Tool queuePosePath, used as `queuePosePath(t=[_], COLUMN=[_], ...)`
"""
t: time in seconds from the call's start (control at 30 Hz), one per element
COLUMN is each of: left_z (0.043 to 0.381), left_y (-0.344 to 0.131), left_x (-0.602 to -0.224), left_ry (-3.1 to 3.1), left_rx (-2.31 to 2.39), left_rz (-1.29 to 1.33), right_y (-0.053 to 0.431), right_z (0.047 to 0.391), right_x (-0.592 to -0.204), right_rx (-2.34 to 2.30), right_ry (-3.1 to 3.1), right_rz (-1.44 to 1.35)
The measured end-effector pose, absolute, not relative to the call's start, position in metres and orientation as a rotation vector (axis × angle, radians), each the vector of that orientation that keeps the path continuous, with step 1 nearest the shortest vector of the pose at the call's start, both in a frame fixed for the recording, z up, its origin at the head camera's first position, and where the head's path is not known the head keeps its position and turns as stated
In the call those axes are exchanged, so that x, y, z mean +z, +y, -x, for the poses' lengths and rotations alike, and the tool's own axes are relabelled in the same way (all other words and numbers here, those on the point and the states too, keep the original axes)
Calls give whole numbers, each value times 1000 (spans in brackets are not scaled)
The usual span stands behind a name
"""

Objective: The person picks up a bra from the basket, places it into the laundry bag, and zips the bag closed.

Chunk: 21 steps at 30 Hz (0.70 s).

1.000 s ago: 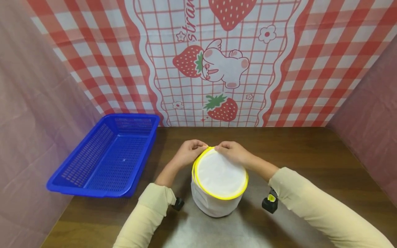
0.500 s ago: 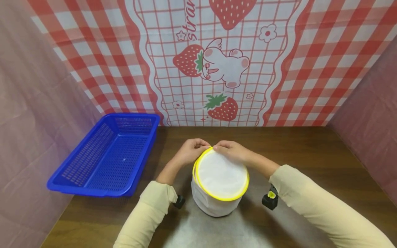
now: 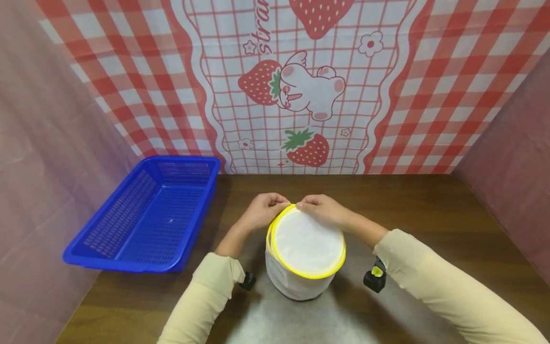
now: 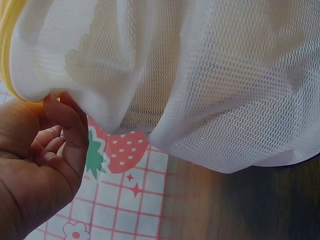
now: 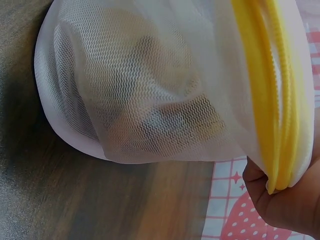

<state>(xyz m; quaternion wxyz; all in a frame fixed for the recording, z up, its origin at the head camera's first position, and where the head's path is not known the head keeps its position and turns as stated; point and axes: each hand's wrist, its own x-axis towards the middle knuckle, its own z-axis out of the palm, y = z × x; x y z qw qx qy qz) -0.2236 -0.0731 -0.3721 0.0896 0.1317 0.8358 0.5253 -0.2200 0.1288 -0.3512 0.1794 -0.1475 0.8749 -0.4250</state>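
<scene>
A round white mesh laundry bag (image 3: 307, 243) with a yellow zipper stands upright on the table in front of me. Its flat lid is ringed by the yellow zipper band (image 5: 262, 90), and along the left side a narrow gap shows between lid and body. At the far edge of the rim my left hand (image 3: 263, 211) pinches the band between thumb and fingers. Right beside it, my right hand (image 3: 324, 211) grips the same rim, its thumb on the lid. The mesh wall (image 4: 240, 95) hangs in folds in the left wrist view. The zipper pull is hidden by the fingers.
A blue plastic basket (image 3: 180, 260) with perforated sides stands at the left of the brown wooden table (image 3: 412, 205). Behind the table hangs a red checked strawberry cloth (image 3: 361, 105). Pink curtains (image 3: 511, 143) close off both sides.
Over the last second my hands have come slightly closer together at the far rim, and the lid has shifted a little to the right. The basket has stayed put.
</scene>
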Motion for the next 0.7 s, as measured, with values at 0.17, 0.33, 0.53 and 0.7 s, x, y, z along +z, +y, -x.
queuePosePath(t=[0.17, 0.33, 0.53, 0.7], left_z=[220, 221, 224, 224], left_y=[-76, -77, -77, -77], left_x=[-374, -376, -375, -373], left_ry=[2465, 2436, 2416, 2421], left_rx=[1567, 1583, 1581, 1582], left_rz=[-346, -330, -326, -335], right_y=[130, 130, 130, 131], right_z=[219, 218, 218, 218], right_x=[-352, -352, -352, -352], right_rx=[-1186, -1210, -1255, -1269], right_ry=[2470, 2449, 2414, 2397], right_rz=[384, 370, 336, 363])
